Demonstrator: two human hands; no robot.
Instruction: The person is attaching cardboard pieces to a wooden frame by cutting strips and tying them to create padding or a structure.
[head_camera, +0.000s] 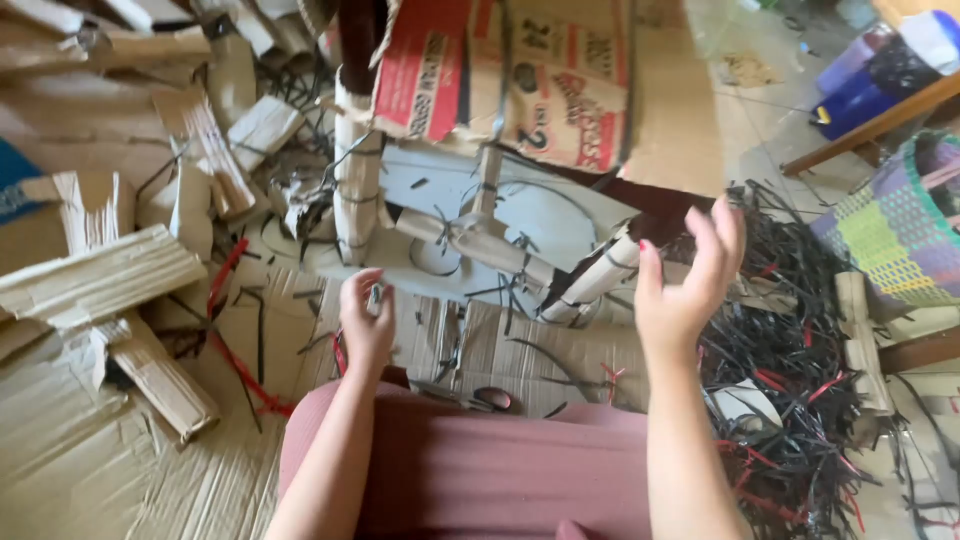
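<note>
While a frame of rolled cardboard tubes (470, 240) is lying across the centre of the frame, tied at its joints with dark strapping, both hands are being held just short of it. The left hand (366, 325), at lower centre, is being kept narrow, its fingers curled around what seems to be a small dark object, though what that is cannot be told. The right hand (688, 285), right of centre, is being spread wide and empty, fingers raised toward a large printed cardboard sheet (560, 85) that is hanging over the frame from the top edge, as if being steadied or lifted aside. Loose cardboard rolls (100, 280) are being kept at the left of the frame, within reach of the left arm, apparently as stock. A tangle of black and red strapping (790, 370) is being heaped at the lower right, near the right hand. A woven basket (890, 235) is standing at the right edge, well apart.
</note>
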